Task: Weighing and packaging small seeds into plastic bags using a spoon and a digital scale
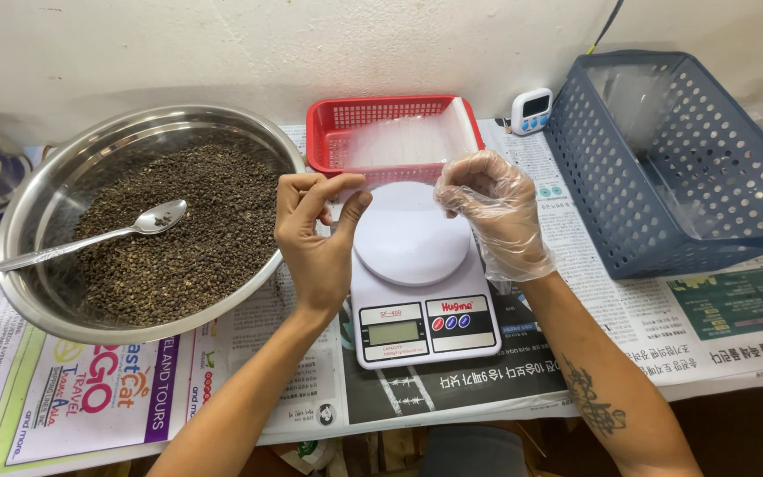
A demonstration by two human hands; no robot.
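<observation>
Holding: a small clear plastic bag [399,190], pinched at its top edge between both hands, hanging just above the white round platter of the digital kitchen scale [412,283].
Bag handling: judged very light, thin, limp and slippery; it would crumple or fold rather than keep its shape, so the mouth edge, one corner per hand, looks like the sound place to take it.
Left hand [315,234]: bare, upright, palm turned toward the camera's right; thumb and forefinger closed narrowly on the bag's left edge, the other fingers curled loosely behind.
Right hand [492,212]: in a loose clear disposable glove, fingers bunched and bent inward, closed on the bag's right edge; wrist bent, tattooed forearm running down to the lower right.
Behind: a red plastic basket [328,132] holding more clear bags, against the wall.
Left side: a steel bowl [37,212] of dark dried grains with a metal spoon [99,237] resting in it.
Right side: a grey-blue perforated basket [664,177] and a small white timer [532,110].
Tabletop [664,327]: covered with newspaper sheets.
</observation>
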